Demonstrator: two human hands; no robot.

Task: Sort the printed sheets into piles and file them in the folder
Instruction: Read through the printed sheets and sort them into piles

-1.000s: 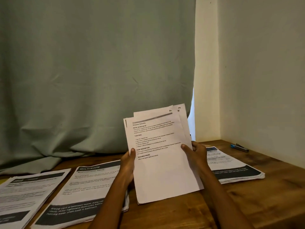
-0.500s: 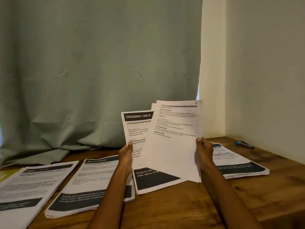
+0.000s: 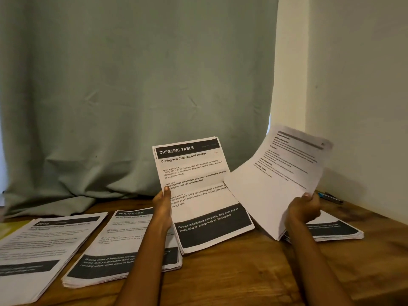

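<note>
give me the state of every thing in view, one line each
left hand: holds the dressing table sheets upright
dressing table sheets: bottom edge on the wooden table
right hand: grips the lifted sheet
lifted sheet: tilted right, off the table
multi-room pile: flat
left pile: flat
right pile: flat, partly hidden
pen: lying by the wall

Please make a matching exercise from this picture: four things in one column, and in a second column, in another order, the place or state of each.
Things:
1. DRESSING TABLE sheets
2. plain sheet
3. MULTI-ROOM pile
4. pen

Places or states:
a. lies flat on the table, left of the left forearm
b. lies by the wall, at the far right of the table
c. held up by the left hand
d. held tilted by the right hand

Pairs: 1-c, 2-d, 3-a, 4-b
</note>
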